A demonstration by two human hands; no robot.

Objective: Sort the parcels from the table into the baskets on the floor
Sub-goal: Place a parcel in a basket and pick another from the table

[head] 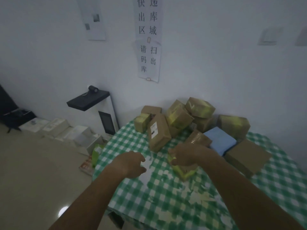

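A: Logging the grasp. The right hand point(186, 156) is curling its fingers over a small brown parcel with yellow-green tape point(183, 171), which is lying flat on the green-checked table point(149, 205) in front of the heap of cardboard parcels point(191, 117).

B: And the left hand point(132, 163)?

A: It is hovering just beside it with fingers loosely curled, holding nothing that I can see.

B: Handling estimate?

A: Judging by its size and shape, it is probably light and fairly stiff. The tape may be making the faces slick, so gripping across the two long edges looks safer than pinching a taped face.

B: Baskets?

A: None is showing here. Only a green packet point(96, 153) is lying on the floor by the table edge.

B: The blue package point(221, 140)?

A: It is sitting untouched, just behind the right hand.
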